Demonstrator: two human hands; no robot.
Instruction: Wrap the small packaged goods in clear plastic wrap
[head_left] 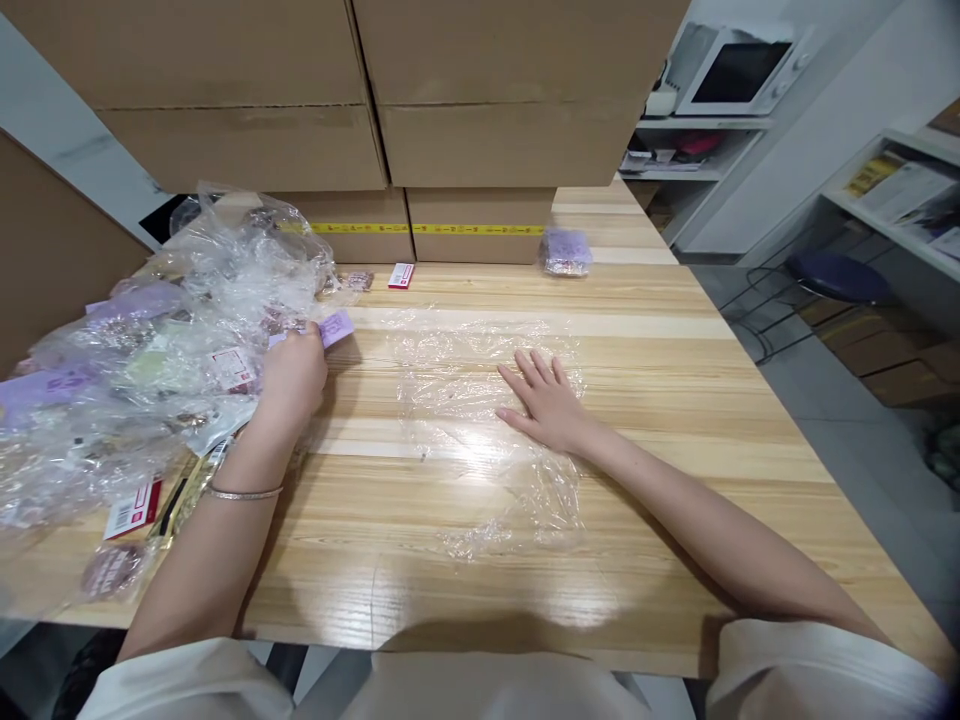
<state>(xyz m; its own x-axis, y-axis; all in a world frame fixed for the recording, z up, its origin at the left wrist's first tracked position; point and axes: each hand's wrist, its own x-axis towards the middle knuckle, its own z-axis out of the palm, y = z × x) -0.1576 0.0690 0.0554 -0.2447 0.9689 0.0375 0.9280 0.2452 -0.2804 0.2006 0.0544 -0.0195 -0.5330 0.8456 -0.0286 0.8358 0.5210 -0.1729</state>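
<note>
My left hand is closed on a purple printed card, at the right side of a heap of clear plastic packaging. Part of the card is hidden behind my fingers. Fingers spread, my right hand lies flat on a crinkled sheet of clear plastic film in the middle of the table. In the heap, further purple pieces and a red-and-white label card show through the film.
Large cardboard boxes stand along the back of the wooden table. Before them lie a small red-and-white packet and a purple-topped stack. Near the front left are another red-and-white card and a round brown item.
</note>
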